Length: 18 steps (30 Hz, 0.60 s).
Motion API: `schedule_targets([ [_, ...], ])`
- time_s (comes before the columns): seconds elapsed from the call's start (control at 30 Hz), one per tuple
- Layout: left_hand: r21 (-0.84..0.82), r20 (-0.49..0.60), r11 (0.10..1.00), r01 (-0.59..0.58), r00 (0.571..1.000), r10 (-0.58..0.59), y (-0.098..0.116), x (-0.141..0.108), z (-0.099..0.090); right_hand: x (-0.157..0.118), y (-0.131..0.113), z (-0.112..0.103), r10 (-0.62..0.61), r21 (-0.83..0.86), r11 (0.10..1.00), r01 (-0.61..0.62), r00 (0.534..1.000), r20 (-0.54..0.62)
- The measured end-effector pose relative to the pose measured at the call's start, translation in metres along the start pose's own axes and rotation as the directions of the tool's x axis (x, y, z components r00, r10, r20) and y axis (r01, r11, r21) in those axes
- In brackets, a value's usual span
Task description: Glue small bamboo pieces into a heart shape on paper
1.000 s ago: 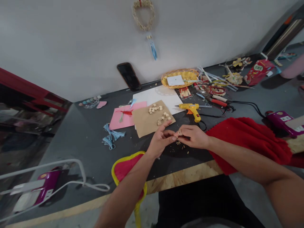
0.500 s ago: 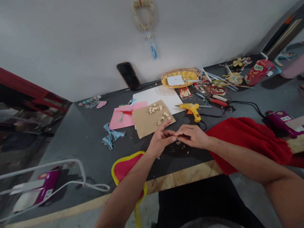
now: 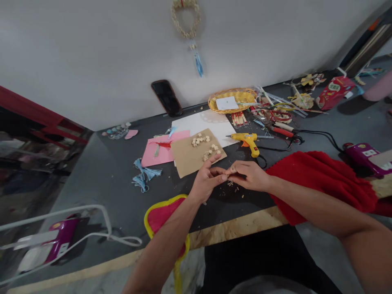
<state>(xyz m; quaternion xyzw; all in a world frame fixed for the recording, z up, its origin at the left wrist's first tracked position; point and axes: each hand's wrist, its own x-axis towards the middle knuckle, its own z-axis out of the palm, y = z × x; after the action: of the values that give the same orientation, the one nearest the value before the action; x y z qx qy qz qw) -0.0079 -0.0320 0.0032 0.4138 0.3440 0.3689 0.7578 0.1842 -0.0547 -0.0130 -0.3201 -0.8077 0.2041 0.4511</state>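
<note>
Small pale piece (image 3: 227, 175) sits between the fingertips of 2 hands, over the tabletop (image 3: 101, 179) toward its front edge. It lies to the right of the left hand (image 3: 206, 182) and to the left of the right hand (image 3: 250, 175), about equally near both. Fingers cover most of it, so its long axis cannot be told; what shows looks pale and tiny. Each grip is pinched nearly closed, thumb to fingertips, apparently with this 1 piece between them. Loose pale bits (image 3: 237, 189) lie just below, nearer the front edge. Farther back, 2 pale clusters (image 3: 200, 141) rest on brown paper (image 3: 186, 161), by its far and right edges; a yellow glue gun (image 3: 251, 143) lies beyond its right corner.
</note>
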Motion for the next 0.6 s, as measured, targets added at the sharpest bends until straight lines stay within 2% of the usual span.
schedule_targets([
  [0.2,-0.008,0.004,1.0,0.012,1.0,-0.012,0.0024,-0.0019,0.0024,0.0003,-0.0004,-0.0054,0.041,0.002,0.999,-0.041,0.999,-0.007],
  [0.33,-0.024,0.017,0.999,0.03,0.999,-0.029,0.0032,-0.0024,0.0027,0.002,-0.0005,-0.0064,0.01,0.056,0.998,-0.01,1.0,0.007],
  [0.43,-0.032,0.002,0.999,0.041,0.999,-0.041,0.0039,-0.0022,0.0031,0.0035,-0.0006,-0.0057,0.0,0.078,0.997,0.002,0.999,-0.032],
  [0.6,-0.017,-0.003,0.999,0.042,0.999,-0.042,0.0028,-0.0015,0.0029,0.0044,-0.0008,-0.0056,0.051,0.053,0.997,-0.05,0.998,-0.025],
])
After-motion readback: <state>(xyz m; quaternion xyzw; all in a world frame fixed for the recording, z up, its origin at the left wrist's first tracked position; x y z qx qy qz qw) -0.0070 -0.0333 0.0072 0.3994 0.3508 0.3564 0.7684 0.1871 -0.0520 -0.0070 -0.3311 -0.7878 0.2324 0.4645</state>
